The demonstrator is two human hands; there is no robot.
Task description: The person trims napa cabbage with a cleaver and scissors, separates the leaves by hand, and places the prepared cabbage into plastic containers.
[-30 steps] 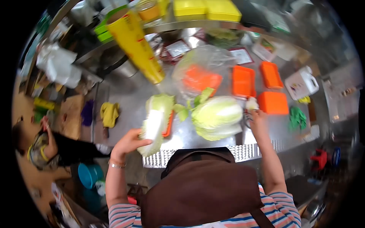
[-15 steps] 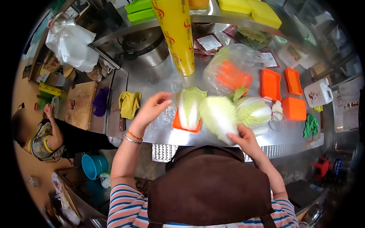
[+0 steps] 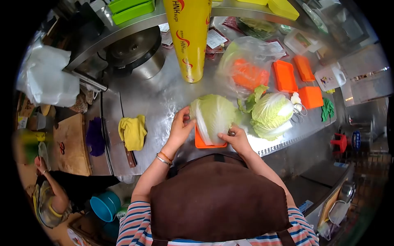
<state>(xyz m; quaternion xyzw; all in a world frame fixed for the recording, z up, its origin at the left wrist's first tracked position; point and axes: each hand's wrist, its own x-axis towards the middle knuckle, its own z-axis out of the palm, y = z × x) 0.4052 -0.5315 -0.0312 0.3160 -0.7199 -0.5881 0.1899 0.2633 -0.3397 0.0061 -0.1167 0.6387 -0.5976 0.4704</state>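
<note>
A pale green napa cabbage leaf [image 3: 219, 117] lies over the white-ribbed napa cabbage [image 3: 200, 117] in a small orange tray [image 3: 202, 141]. My left hand [image 3: 180, 126] is closed at the left side, its fingertips against the cabbage. At the lower right edge of the leaf, my right hand [image 3: 237, 139] pinches it between thumb and fingers. The leaf covers most of the tray; only the tray's left and front rim show. To the right rests another napa cabbage [image 3: 271, 115] with a loose, curled outer leaf.
Behind stand a yellow film roll [image 3: 188, 45] and a steel pot [image 3: 141, 61]. A clear bag with orange trays [image 3: 250, 74] and more orange trays [image 3: 285, 76] lie to the right. At left are a yellow cloth [image 3: 133, 132], a knife [image 3: 130, 158] and another person [image 3: 53, 197].
My right hand has brought the loose leaf left onto the cabbage in the tray. My left hand has moved in from an open, raised position to touch the cabbage's left side.
</note>
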